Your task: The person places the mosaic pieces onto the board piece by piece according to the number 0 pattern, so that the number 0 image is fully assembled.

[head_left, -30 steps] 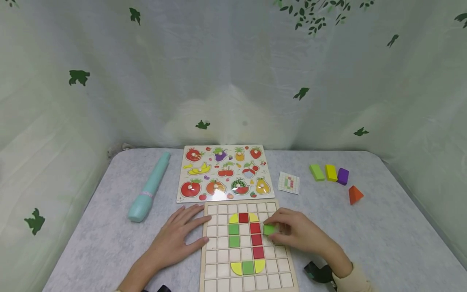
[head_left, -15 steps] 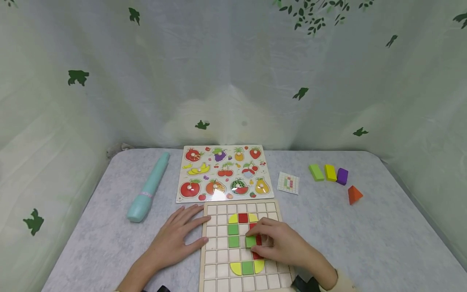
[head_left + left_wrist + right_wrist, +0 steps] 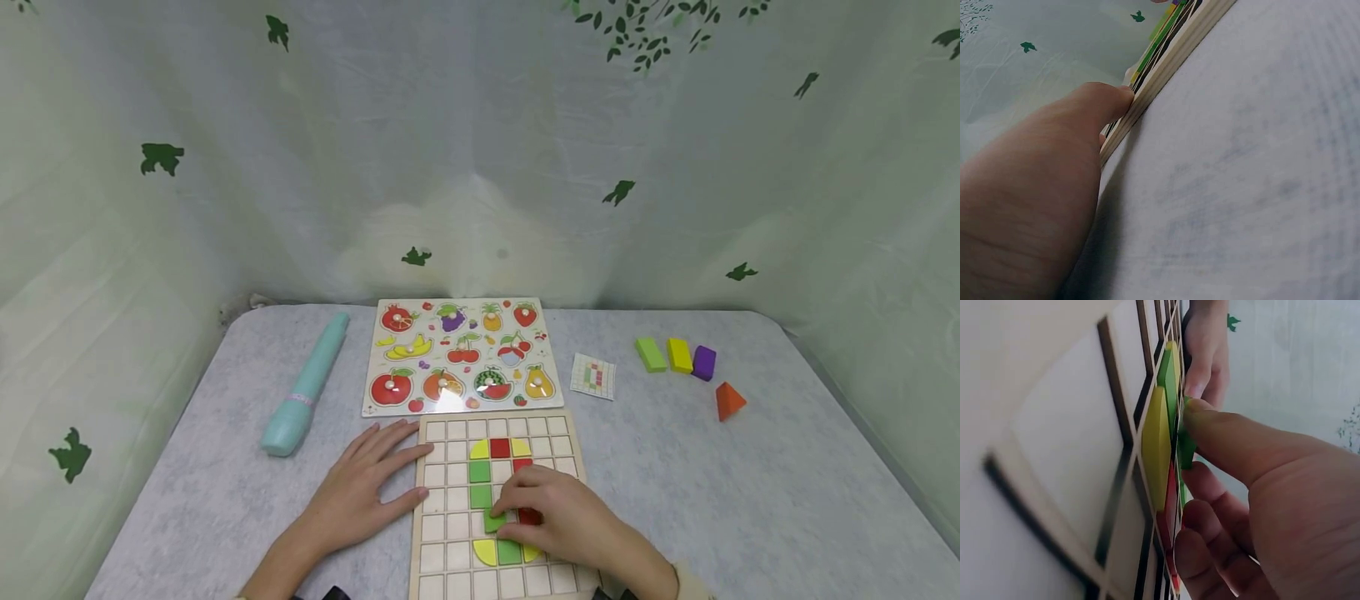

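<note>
My right hand [image 3: 558,512] pinches a green square block [image 3: 492,522] between thumb and fingers, over the wooden grid board [image 3: 442,554]. In the right wrist view the same green block [image 3: 1186,440] is tilted at the board's surface. Set in the board are red, green and yellow pieces, among them a green square [image 3: 480,497] just above the held block and a yellow quarter-round [image 3: 485,552] below it. Part of the red column hides behind my right hand. With fingers spread, my left hand [image 3: 360,492] rests on the board's left edge; its thumb touches the rim [image 3: 1141,103].
Behind the grid board lies a fruit puzzle board [image 3: 462,358]. A small pattern card [image 3: 593,377] is to its right. Farther right are green [image 3: 651,355], yellow [image 3: 680,355] and purple blocks [image 3: 704,363], plus an orange triangular block [image 3: 729,402]. A turquoise tapered object [image 3: 306,385] lies at left.
My right hand has carried the green block leftward and toward me, from the board's right side, across the red column, to below the two green squares. The left hand stays put.
</note>
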Demonstrator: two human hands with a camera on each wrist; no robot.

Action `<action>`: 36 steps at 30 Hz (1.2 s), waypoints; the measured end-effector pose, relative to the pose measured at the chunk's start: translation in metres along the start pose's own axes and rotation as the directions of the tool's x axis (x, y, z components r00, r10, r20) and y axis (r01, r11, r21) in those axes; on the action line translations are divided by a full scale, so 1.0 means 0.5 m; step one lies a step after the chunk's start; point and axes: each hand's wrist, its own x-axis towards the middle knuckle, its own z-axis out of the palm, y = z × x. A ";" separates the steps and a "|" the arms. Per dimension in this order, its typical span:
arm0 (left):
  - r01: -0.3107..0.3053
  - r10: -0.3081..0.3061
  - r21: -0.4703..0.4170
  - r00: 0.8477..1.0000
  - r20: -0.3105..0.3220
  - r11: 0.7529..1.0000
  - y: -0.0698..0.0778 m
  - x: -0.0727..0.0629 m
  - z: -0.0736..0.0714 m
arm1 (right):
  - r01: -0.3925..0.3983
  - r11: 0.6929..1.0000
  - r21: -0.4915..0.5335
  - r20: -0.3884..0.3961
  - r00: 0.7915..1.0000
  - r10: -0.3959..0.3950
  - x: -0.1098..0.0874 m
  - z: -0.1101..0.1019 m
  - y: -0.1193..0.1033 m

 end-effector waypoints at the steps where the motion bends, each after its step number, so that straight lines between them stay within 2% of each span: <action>1: -0.001 0.001 0.000 1.000 -0.001 1.000 0.000 0.000 0.000 | 0.007 1.000 -0.013 0.000 1.000 -0.007 0.000 0.001 -0.001; 10: -0.009 0.009 -0.008 1.000 -0.005 1.000 0.002 0.000 -0.001 | 0.051 0.994 -0.092 0.041 0.998 -0.047 0.001 0.001 -0.008; 17: -0.021 0.021 -0.009 1.000 -0.013 1.000 -0.001 0.000 -0.001 | 0.097 0.982 -0.163 0.002 0.995 -0.098 0.001 0.010 -0.019; 23: -0.028 0.028 -0.014 0.999 -0.021 1.000 -0.004 0.003 0.000 | 0.103 0.974 -0.200 -0.025 0.994 -0.110 0.004 0.015 -0.020; 30: -0.025 0.024 -0.019 1.000 -0.011 1.000 -0.002 0.001 0.003 | 0.116 0.981 -0.152 0.011 0.993 -0.116 -0.001 0.010 -0.016; 36: -0.020 0.019 -0.017 1.000 -0.017 1.000 -0.002 -0.003 0.003 | 0.080 0.994 -0.069 0.021 0.997 -0.078 -0.013 -0.008 -0.008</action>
